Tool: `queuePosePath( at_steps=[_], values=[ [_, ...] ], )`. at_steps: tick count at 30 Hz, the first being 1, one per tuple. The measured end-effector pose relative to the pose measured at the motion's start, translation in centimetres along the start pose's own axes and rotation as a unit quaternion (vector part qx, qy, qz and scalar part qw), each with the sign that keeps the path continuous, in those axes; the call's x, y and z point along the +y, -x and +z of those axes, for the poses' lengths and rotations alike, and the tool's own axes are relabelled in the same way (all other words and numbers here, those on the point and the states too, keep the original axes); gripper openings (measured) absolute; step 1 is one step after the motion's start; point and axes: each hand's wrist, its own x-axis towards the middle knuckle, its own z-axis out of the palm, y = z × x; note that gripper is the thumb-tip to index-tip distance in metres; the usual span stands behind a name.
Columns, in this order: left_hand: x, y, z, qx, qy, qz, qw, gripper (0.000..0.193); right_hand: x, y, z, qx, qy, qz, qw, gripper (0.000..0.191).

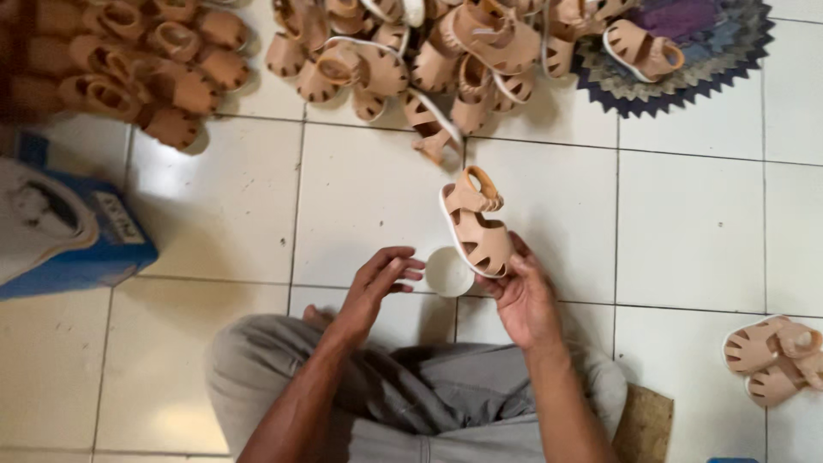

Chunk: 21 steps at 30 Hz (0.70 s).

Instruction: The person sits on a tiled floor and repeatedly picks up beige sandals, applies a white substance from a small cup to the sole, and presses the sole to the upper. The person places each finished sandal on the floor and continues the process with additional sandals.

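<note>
Your right hand point(521, 296) is closed on a small tan sandal point(477, 225), gripping it at the toe end with fingers curled under the sole and the thumb at the side. The sandal rises up and away from that hand, heel strap farthest from you, its white sole edge facing left. It is held off the white tiled floor point(686, 223), over the tile in front of your knees.

Your left hand point(381, 279) holds nothing: its fingers are loosely bent and half spread, their tips pointing right toward a small round white container point(447, 271). The container sits between your two hands, just beside the left fingertips and directly below the sandal's toe; whether the fingertips touch it, you cannot tell.

Beyond the held sandal, a heap of matching sandals point(411, 60) lies across the far floor, with another cluster point(137, 69) at the far left. One pair point(774, 358) lies well apart at your right. A blue box point(77, 249) rests at your left, and a dark scalloped mat point(686, 51) lies at the far right.
</note>
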Motion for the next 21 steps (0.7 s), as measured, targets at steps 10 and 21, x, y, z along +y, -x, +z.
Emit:
queuePosePath(
  at_steps=[10,21],
  values=[
    [0.7,6.0,-0.5,0.034,0.093,-0.082,0.992,0.069,5.7,9.9,11.7,0.020,0.597,-0.325,0.733,0.083],
    [1.9,7.4,-1.3,0.032,0.002,0.150,0.988,0.066,10.2,8.0,17.0,0.027,0.596,-0.312,0.739,0.077]
  ],
)
